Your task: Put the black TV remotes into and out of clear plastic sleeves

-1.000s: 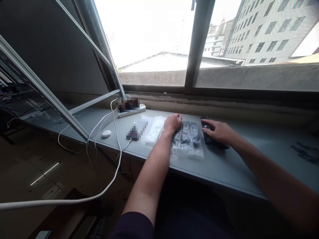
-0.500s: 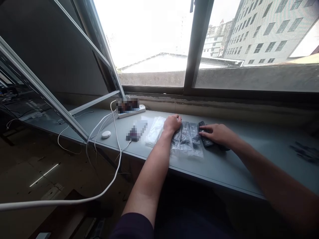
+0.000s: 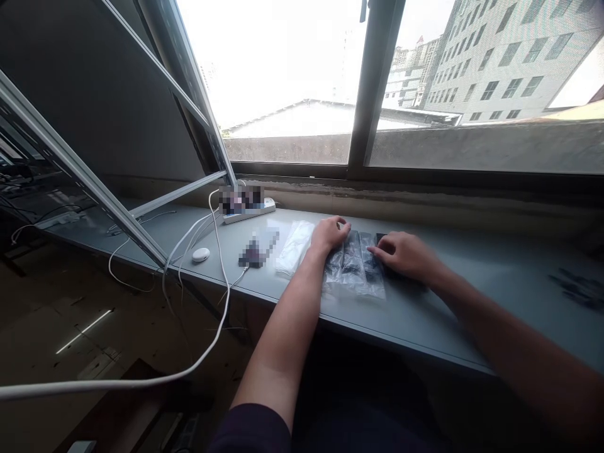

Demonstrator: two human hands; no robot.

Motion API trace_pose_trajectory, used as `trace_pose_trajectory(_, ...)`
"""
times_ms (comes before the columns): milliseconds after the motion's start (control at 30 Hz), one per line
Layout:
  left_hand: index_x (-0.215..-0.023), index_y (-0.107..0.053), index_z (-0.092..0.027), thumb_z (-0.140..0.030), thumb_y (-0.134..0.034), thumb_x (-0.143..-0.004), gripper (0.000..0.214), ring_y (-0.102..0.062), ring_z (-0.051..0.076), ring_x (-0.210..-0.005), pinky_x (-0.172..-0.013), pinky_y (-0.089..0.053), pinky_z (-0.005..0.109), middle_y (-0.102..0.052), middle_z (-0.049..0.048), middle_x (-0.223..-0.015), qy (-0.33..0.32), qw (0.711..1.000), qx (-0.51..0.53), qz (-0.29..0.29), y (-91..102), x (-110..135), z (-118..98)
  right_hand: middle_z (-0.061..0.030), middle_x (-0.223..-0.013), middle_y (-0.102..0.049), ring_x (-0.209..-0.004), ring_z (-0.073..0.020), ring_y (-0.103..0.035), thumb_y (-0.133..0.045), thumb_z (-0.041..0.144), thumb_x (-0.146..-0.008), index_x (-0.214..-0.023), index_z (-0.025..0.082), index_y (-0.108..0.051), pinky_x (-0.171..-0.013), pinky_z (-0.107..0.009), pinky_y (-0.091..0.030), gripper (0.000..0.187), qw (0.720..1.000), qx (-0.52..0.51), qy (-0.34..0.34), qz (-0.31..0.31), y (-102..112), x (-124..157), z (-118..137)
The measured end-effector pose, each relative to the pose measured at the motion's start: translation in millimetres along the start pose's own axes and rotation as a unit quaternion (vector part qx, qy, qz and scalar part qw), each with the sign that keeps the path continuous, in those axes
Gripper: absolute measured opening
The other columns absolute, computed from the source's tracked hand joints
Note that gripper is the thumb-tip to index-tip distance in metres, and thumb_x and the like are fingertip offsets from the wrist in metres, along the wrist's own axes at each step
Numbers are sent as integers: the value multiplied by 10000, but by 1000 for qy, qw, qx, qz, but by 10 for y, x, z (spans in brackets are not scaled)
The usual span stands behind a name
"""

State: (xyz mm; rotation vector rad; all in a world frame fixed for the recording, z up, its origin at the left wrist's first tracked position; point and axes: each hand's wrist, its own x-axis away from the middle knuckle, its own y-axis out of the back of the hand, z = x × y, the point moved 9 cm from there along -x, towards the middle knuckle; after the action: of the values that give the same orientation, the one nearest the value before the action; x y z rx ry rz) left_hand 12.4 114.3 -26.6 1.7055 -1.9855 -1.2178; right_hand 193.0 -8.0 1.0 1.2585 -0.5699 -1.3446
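Clear plastic bags (image 3: 353,267) with dark items inside lie side by side on the tabletop. My left hand (image 3: 330,234) rests at their upper left, fingers curled and closed at the top edge of the plastic. Just right of the bags is my right hand (image 3: 404,253), its thumb and forefinger closed together at the rightmost bag's edge. A black remote control (image 3: 380,238) is mostly hidden beneath that hand, with only its top end showing. White plastic packaging (image 3: 296,246) lies left of the bags, partly behind my left forearm.
A phone-like device (image 3: 258,248), blurred out, has a white cable plugged in. Beyond it stands a white power strip (image 3: 250,212). A round white puck (image 3: 201,255) sits near the front edge. A metal frame (image 3: 94,170) slants across the left; dark items (image 3: 578,286) lie far right.
My right hand has shifted left from the remote's buttons to the bag's edge and now covers most of the remote. The fingers of my left hand have moved slightly right.
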Motion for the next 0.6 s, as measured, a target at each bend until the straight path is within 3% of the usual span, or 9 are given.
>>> trace_pose_trajectory(100, -1205, -866, -194, -498, -788, -1006, 372, -757, 257, -1163, -1088, -569, 335, -816, 119, -1231, -52, 999, 13, 7, -69, -24, -28, -102, -871, -752, -858, -304, -692, -655, 587, -1034, -738, 260, -675, -738, -414, -490, 442, 1000, 8, 7, 5, -63, 4, 30)
trace_pose_trajectory(200, -1273, -846, -201, -514, -877, -927, 468, -737, 267, -1262, -1120, -571, 330, -779, 128, -1360, -59, 998, 23, 8, -110, -40, 13, -110, -885, -759, -885, -312, -679, -632, 540, -1039, -761, 259, -662, -766, -424, -487, 397, 1000, 6, 14, 0, -86, 4, 27)
trace_pose_trajectory(400, -1292, -830, -184, -483, -883, -928, 474, -765, 260, -1211, -1090, -593, 324, -802, 125, -1338, -53, 997, 34, 36, -149, -51, 18, -129, -898, -745, -908, -339, -659, -559, 492, -1064, -797, 273, -596, -809, -461, -495, 347, 1000, 2, 26, 5, -109, -19, 5)
trace_pose_trajectory(600, -1281, -828, -186, -427, -853, -958, 403, -777, 245, -1151, -1083, -590, 328, -822, 112, -1289, -47, 998, 36, 34, -155, -55, 19, -137, -950, -712, -904, -327, -652, -536, 451, -1076, -826, 290, -515, -832, -464, -522, 298, 998, -36, 19, -41, -19, -36, 3)
